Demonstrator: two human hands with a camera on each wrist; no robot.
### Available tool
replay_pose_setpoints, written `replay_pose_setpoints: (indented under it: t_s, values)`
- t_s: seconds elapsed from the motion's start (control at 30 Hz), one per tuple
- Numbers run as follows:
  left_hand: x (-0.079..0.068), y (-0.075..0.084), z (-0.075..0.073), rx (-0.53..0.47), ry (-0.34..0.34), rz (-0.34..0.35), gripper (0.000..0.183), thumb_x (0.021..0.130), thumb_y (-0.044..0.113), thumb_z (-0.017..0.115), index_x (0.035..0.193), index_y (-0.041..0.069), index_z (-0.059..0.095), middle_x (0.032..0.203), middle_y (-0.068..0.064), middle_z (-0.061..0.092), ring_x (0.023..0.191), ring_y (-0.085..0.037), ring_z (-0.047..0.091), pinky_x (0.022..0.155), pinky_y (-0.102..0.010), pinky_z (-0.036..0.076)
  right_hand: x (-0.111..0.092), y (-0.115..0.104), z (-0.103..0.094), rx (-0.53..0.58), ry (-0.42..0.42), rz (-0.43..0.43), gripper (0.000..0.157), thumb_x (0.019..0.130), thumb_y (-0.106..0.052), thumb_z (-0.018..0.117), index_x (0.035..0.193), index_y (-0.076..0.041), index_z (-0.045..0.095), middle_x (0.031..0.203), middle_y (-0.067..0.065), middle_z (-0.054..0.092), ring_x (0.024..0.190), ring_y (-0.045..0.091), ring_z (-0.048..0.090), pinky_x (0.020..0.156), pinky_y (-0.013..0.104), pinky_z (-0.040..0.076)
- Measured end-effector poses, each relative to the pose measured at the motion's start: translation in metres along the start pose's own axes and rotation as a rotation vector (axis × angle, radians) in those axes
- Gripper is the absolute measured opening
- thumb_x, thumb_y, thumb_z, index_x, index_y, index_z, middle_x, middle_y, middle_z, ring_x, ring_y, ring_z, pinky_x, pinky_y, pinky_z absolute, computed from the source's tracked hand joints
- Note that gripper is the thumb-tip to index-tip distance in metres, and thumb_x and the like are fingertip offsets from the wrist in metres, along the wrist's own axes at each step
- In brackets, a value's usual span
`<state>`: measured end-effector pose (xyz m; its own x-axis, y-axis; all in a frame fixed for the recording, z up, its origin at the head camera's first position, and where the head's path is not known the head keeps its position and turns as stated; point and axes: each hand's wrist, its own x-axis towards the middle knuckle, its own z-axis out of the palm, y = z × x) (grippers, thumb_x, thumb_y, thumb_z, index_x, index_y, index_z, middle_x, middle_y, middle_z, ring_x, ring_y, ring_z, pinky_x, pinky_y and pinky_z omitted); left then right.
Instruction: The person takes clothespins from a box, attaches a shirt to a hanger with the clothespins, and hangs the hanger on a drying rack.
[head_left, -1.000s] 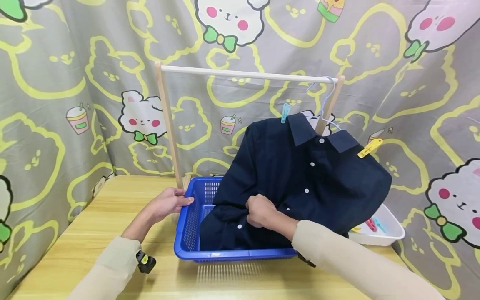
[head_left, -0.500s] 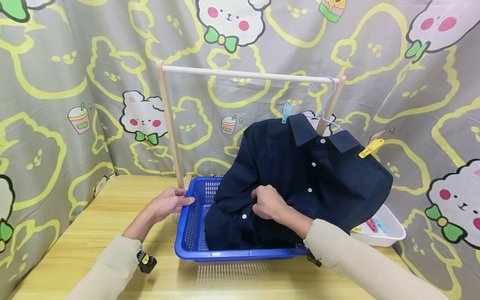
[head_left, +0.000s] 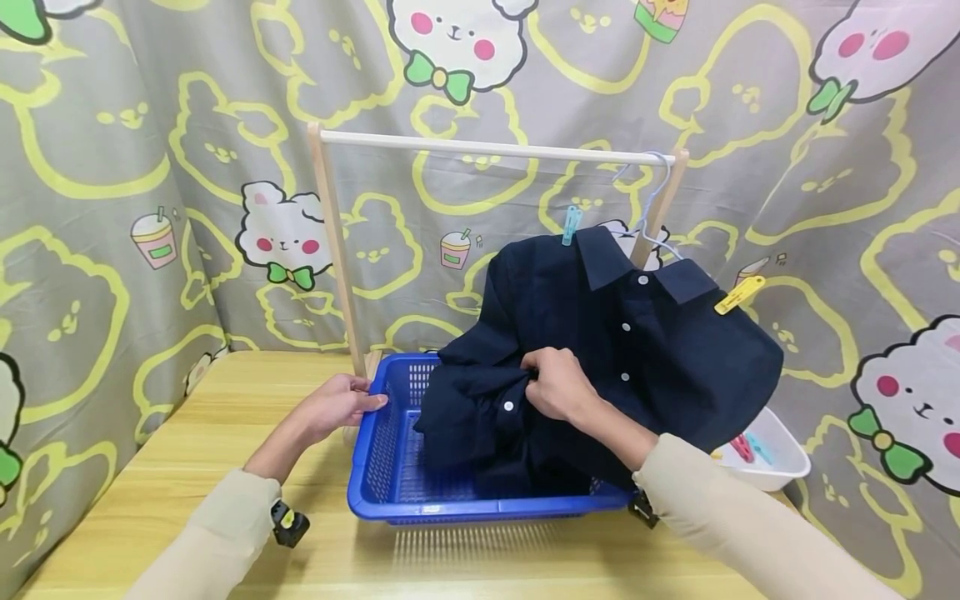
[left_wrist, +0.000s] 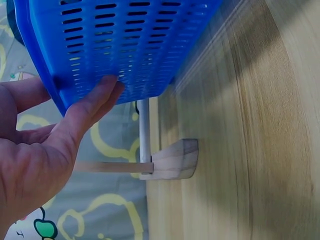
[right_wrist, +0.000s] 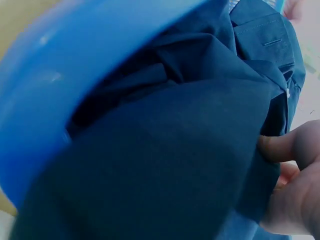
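A dark navy button-up shirt (head_left: 592,333) hangs by its collar end from a pale blue wire hanger (head_left: 649,208), its lower part bunched in a blue plastic basket (head_left: 480,508). My right hand (head_left: 558,385) grips the front of the shirt near a white button. In the right wrist view, the thumb and fingers (right_wrist: 280,147) pinch a fold of the cloth. My left hand (head_left: 341,408) holds the basket's left rim, thumb on top; the left wrist view shows fingers (left_wrist: 102,95) against the slotted outer wall. A light blue clothespin (head_left: 572,225) and a yellow clothespin (head_left: 741,296) sit at the shirt's shoulders.
A wooden rack with a white rod (head_left: 480,147) stands behind the basket, one foot (left_wrist: 175,160) on the wooden table (head_left: 202,433). To the right, partly behind the shirt, is a white tray (head_left: 780,477) of coloured clothespins. A patterned curtain (head_left: 225,108) surrounds the table.
My right hand has moved up and to the right, drawing the shirt's lower front with it, so more of the basket's inside shows at left. The left hand stays at the rim.
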<state>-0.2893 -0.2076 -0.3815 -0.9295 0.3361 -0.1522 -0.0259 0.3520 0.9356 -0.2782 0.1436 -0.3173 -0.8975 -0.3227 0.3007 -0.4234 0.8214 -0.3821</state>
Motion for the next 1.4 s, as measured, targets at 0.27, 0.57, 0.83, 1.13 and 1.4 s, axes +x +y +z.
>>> replay_pose_setpoints:
  t_s: [0.27, 0.57, 0.83, 1.13, 1.4]
  values:
    - [-0.001, 0.006, 0.003, 0.037, 0.029, -0.031, 0.043, 0.101, 0.011, 0.055, 0.133, -0.017, 0.05, 0.127, -0.029, 0.064, 0.116, -0.034, 0.067, 0.103, -0.054, 0.049, 0.003, 0.003, -0.027, -0.009, 0.061, 0.004, 0.031, 0.076, 0.006, 0.056, 0.087, -0.013, 0.078, 0.084, 0.005, 0.072, 0.069, 0.022, 0.056, 0.067, 0.033, 0.045]
    - [-0.005, 0.01, 0.004, 0.078, 0.056, -0.048, 0.041, 0.101, 0.009, 0.056, 0.131, -0.019, 0.051, 0.124, -0.03, 0.065, 0.113, -0.035, 0.068, 0.1, -0.054, 0.051, 0.006, 0.01, -0.056, 0.009, 0.103, 0.022, 0.029, 0.08, 0.005, 0.055, 0.091, -0.01, 0.077, 0.092, 0.009, 0.073, 0.078, 0.027, 0.059, 0.073, 0.036, 0.044]
    - [-0.007, 0.01, 0.002, 0.083, 0.054, -0.051, 0.041, 0.101, 0.007, 0.055, 0.131, -0.019, 0.05, 0.122, -0.029, 0.066, 0.11, -0.032, 0.068, 0.099, -0.053, 0.052, 0.005, 0.014, -0.082, -0.005, 0.15, 0.036, 0.031, 0.081, 0.004, 0.054, 0.096, -0.01, 0.077, 0.095, 0.011, 0.074, 0.085, 0.032, 0.059, 0.077, 0.039, 0.043]
    - [-0.009, 0.008, -0.001, 0.084, 0.067, -0.071, 0.046, 0.1, 0.007, 0.055, 0.136, -0.02, 0.045, 0.128, -0.03, 0.064, 0.116, -0.035, 0.066, 0.103, -0.056, 0.048, 0.003, 0.018, -0.106, -0.026, 0.22, 0.046, 0.029, 0.084, 0.003, 0.054, 0.097, -0.008, 0.077, 0.094, 0.013, 0.073, 0.087, 0.035, 0.058, 0.078, 0.04, 0.042]
    - [-0.013, 0.01, -0.001, 0.107, 0.083, -0.093, 0.053, 0.1, 0.008, 0.054, 0.14, -0.022, 0.038, 0.132, -0.034, 0.059, 0.12, -0.042, 0.063, 0.101, -0.056, 0.05, -0.001, 0.022, -0.115, -0.036, 0.299, 0.022, 0.026, 0.085, 0.003, 0.055, 0.099, -0.005, 0.076, 0.098, 0.019, 0.073, 0.09, 0.041, 0.06, 0.082, 0.05, 0.045]
